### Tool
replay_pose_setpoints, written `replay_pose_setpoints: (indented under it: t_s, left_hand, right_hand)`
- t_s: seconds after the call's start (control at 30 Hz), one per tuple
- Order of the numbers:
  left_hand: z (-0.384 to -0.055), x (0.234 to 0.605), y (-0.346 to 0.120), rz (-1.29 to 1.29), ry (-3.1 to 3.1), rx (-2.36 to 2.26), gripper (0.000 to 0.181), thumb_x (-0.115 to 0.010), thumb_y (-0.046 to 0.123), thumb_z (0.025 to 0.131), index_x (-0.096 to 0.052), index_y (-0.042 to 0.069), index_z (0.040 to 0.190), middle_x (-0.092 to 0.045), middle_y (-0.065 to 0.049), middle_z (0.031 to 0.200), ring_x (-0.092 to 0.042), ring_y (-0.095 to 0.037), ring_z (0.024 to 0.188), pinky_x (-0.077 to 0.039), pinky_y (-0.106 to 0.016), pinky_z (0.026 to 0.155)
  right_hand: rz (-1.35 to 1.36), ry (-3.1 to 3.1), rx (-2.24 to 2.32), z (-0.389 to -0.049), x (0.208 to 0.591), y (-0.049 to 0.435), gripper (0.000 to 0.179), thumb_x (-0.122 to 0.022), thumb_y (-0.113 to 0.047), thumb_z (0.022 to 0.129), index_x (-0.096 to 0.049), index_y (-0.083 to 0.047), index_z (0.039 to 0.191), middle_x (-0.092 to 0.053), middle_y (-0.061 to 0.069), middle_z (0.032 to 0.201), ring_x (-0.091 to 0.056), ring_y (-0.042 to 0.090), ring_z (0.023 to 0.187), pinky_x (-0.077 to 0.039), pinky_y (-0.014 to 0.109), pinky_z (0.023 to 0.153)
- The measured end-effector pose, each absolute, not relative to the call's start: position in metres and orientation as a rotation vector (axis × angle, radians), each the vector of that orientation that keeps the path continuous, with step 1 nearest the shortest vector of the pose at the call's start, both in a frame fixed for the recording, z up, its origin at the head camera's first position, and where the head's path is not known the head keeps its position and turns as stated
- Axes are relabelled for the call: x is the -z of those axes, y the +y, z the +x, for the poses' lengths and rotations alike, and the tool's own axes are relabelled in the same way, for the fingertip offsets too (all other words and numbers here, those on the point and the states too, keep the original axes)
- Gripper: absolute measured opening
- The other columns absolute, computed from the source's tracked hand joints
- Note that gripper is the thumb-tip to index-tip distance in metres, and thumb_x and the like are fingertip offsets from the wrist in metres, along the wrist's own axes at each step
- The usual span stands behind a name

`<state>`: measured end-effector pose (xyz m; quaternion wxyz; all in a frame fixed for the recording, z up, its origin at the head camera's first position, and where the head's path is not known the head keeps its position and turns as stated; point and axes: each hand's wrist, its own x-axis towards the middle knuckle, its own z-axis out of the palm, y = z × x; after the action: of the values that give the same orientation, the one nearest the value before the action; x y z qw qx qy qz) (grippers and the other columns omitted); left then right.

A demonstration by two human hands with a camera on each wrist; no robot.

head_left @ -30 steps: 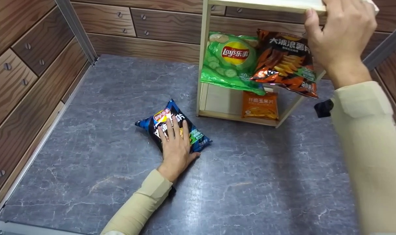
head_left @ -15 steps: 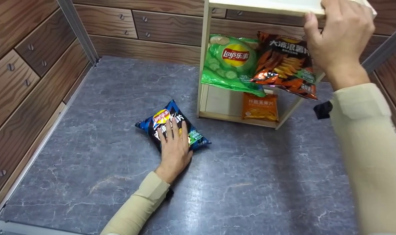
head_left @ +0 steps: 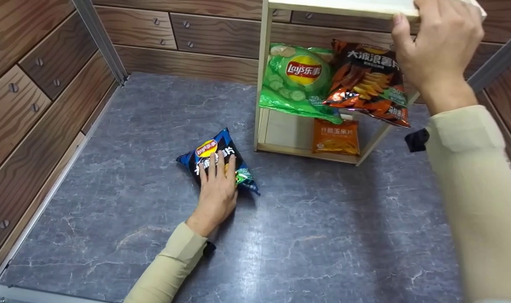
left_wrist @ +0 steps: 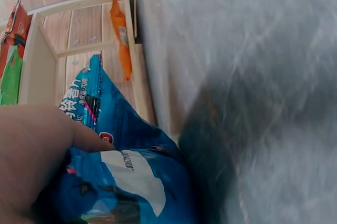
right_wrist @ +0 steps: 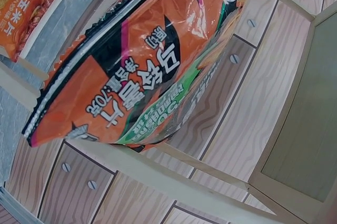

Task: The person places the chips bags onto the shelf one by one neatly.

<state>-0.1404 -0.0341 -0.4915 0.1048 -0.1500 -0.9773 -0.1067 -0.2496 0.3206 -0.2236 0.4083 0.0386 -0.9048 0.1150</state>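
Observation:
My left hand (head_left: 215,191) grips a blue-and-black bag of potato chips (head_left: 207,149) from above. Its fingers spread over the printed front; in the left wrist view the thumb lies along the side of the same chip bag (left_wrist: 142,182). My right hand (head_left: 443,50) holds the top board of a small wooden shelf (head_left: 344,7), thumb at the front edge. On the shelf's upper level sit a green bag of chips (head_left: 295,80) and an orange-and-black bag of chips (head_left: 367,84), side by side. That orange-and-black bag (right_wrist: 142,66) fills much of the right wrist view.
An orange bag of corn chips (head_left: 336,139) stands on the shelf's bottom level, at its right side. The shelf stands on a grey marbled tabletop (head_left: 306,235). Wood-patterned panels (head_left: 217,38) and metal posts (head_left: 99,42) enclose the table at the back and sides.
My left hand has drawn slightly left and toward me, its thumb now out of sight in the head view. The blue bag has turned and tilted with it. My right hand stays on the shelf.

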Motion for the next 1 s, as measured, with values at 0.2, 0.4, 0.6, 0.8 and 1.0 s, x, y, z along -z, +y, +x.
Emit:
replay_pose_setpoints:
  t_s: [0.2,0.4,0.6,0.8,1.0]
  left_hand:
    - [-0.139,0.481,-0.044,-0.516,-2.853,0.405,0.068,-0.060,-0.005,0.087,-0.033,-0.001,0.150,-0.026,-0.032,0.157,-0.021,-0.051,0.147,-0.019,-0.072,0.113]
    - [-0.134,0.471,-0.052,-0.541,-2.902,0.440,0.068,-0.056,-0.007,0.088,-0.031,0.001,0.151,-0.022,-0.031,0.159,-0.018,-0.050,0.148,-0.018,-0.071,0.115]
    - [-0.123,0.461,-0.057,-0.639,-2.870,0.496,0.061,-0.054,-0.003,0.091,-0.034,-0.001,0.149,-0.030,-0.030,0.156,-0.026,-0.050,0.145,-0.023,-0.073,0.112]
    - [-0.110,0.448,-0.055,-0.758,-2.897,0.534,0.061,-0.054,-0.001,0.092,-0.035,0.002,0.149,-0.031,-0.027,0.157,-0.028,-0.047,0.146,-0.023,-0.069,0.114]
    - [-0.101,0.440,-0.047,-0.890,-2.923,0.571,0.062,-0.054,0.001,0.093,-0.032,0.005,0.151,-0.029,-0.025,0.158,-0.027,-0.044,0.147,-0.021,-0.066,0.116]
  right_hand:
    - [0.112,-2.268,-0.286,-0.250,0.223,0.322,0.058,-0.040,-0.050,0.092,-0.064,-0.005,0.119,-0.066,0.021,0.120,-0.056,0.044,0.114,-0.033,0.055,0.108]
    - [0.100,-2.266,-0.286,-0.249,0.223,0.320,0.057,-0.040,-0.049,0.093,-0.064,-0.003,0.117,-0.066,0.021,0.119,-0.056,0.044,0.113,-0.033,0.054,0.108]
    - [0.098,-2.270,-0.289,-0.247,0.222,0.318,0.056,-0.040,-0.048,0.094,-0.064,-0.004,0.118,-0.066,0.020,0.121,-0.056,0.043,0.115,-0.033,0.054,0.109]
    - [0.092,-2.265,-0.294,-0.246,0.221,0.318,0.057,-0.041,-0.049,0.093,-0.065,-0.002,0.114,-0.066,0.022,0.116,-0.056,0.045,0.112,-0.034,0.055,0.107]
    - [0.088,-2.288,-0.291,-0.249,0.224,0.322,0.059,-0.041,-0.051,0.094,-0.063,-0.001,0.116,-0.066,0.023,0.117,-0.056,0.045,0.113,-0.033,0.054,0.108]
